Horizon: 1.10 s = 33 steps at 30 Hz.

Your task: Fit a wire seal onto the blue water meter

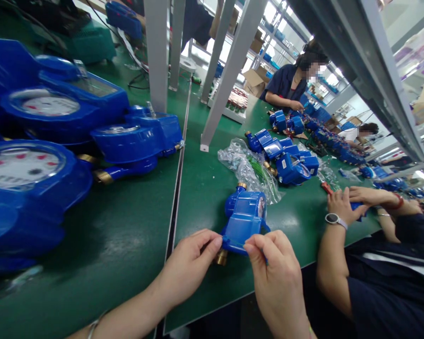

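Observation:
A blue water meter (245, 216) with brass threaded ends lies on the green table in front of me, its dial turned to the right. At the near left corner of its housing, my left hand (192, 259) is closed in a pinch of thumb and forefinger. My right hand (279, 270) pinches close to the near right corner, thumb against fingertips. Whatever is between the fingertips of either hand is too small or hidden to make out. A brass end (221, 257) of the meter shows between the hands.
Several larger-looking blue meters (127, 141) stand on the left. Beyond my meter lie a clear plastic bag (250, 165) with green strands and more blue meters (289, 160). Grey metal posts (229, 70) rise from the table. A co-worker's hands (346, 205) work at the right; another person (293, 80) sits farther back.

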Motion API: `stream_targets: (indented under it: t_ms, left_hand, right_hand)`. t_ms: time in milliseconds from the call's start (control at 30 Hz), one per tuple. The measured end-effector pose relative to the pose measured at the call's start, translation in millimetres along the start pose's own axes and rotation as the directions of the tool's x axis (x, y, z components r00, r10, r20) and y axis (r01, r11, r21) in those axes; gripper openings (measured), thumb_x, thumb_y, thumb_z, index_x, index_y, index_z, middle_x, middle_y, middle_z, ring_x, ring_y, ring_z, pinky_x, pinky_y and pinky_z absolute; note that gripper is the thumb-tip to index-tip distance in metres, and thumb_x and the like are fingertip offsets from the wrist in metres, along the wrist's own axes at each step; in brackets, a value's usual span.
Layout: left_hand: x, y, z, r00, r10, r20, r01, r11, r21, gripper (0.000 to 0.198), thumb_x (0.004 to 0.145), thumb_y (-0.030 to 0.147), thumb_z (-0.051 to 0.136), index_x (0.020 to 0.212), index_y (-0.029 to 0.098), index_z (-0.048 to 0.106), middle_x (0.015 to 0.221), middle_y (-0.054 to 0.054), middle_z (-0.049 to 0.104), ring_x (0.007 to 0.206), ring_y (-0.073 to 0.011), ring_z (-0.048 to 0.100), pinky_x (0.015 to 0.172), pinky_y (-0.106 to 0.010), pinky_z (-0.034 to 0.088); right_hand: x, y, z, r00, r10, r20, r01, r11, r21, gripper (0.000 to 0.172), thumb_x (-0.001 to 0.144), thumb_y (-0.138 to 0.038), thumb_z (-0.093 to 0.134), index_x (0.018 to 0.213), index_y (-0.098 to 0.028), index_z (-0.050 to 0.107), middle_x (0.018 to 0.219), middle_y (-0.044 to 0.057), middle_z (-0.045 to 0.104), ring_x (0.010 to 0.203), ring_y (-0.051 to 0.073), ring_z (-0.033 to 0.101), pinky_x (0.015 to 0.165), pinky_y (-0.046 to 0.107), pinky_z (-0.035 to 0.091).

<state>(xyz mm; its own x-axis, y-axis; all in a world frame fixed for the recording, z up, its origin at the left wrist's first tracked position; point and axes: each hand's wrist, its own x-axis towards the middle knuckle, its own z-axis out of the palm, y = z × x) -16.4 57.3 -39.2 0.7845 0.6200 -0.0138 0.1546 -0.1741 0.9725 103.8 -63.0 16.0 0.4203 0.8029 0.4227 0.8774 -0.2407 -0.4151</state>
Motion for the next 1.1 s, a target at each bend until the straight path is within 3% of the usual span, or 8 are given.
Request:
stream_targets:
  t_ms: [400,733,1100]
  left_hand:
    - [0,2,-0.3,1.0,0.002,0.02,-0.001,1.0,-0.026,0.031,0.09,0.038,0.045,0.074,0.017,0.061,0.07,0.001,0.056,0.07,-0.0147,0.053,0.065,-0.022,0.039]
    - [0,-1,11.2,0.993,-0.01,0.116,0.019,0.997,-0.076,0.029,0.09,0.038,0.045,0.078,0.018,0.062,0.076,0.0,0.058,0.073,-0.0141,0.054,0.065,-0.021,0.04]
    - [1,2,9.8,0.992,-0.021,0.123,0.03,0.997,-0.071,0.03,0.09,0.039,0.045,0.077,0.017,0.061,0.074,0.0,0.056,0.073,-0.0147,0.053,0.065,-0.022,0.04]
  right_hand:
    - [3,-4,-2,0.999,-0.012,0.037,0.013,1.0,-0.021,0.01,0.089,-0.025,0.051,0.085,-0.022,0.06,0.076,0.0,0.052,0.073,0.015,0.047,0.068,0.029,0.036]
    - [-4,9,-16,1.0,0.009,-0.029,-0.009,1.0,0.004,0.011,0.089,-0.024,0.052,0.084,-0.021,0.06,0.076,0.001,0.053,0.073,0.014,0.048,0.068,0.027,0.037]
    - [0,5,-14,0.999,0.031,0.032,-0.032,0.999,0.026,0.012,0.089,-0.025,0.051,0.082,-0.021,0.06,0.074,0.0,0.051,0.072,0.014,0.048,0.066,0.027,0.037]
